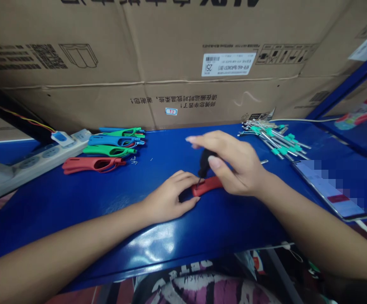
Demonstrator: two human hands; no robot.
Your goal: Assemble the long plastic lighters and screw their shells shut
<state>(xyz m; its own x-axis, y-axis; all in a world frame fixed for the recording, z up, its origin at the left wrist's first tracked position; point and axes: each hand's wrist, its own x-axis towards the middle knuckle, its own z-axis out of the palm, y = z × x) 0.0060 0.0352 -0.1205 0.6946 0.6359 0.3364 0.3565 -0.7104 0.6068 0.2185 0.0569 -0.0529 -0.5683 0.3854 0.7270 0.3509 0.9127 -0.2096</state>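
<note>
My left hand [167, 198] lies on the blue tabletop, its thumb and fingers pinching the end of a red lighter housing [209, 185]. My right hand [240, 162] is curled round a small screwdriver [205, 162] with a black handle. The screwdriver leans slightly, its shaft pointing down onto the red housing close to my left fingertips. The right part of that housing is hidden behind my right hand. To the left lie several more lighter housings: red [85, 164], green [107, 150] and blue [107, 140]. Small screws [134, 160] are scattered beside them.
A pile of metal lighter tubes [275, 141] with green parts and wires lies at the back right. In front of it is a phone [325, 188] with a white cable. A power strip [50, 152] runs along the left. Large cardboard [171, 84] stands behind the table.
</note>
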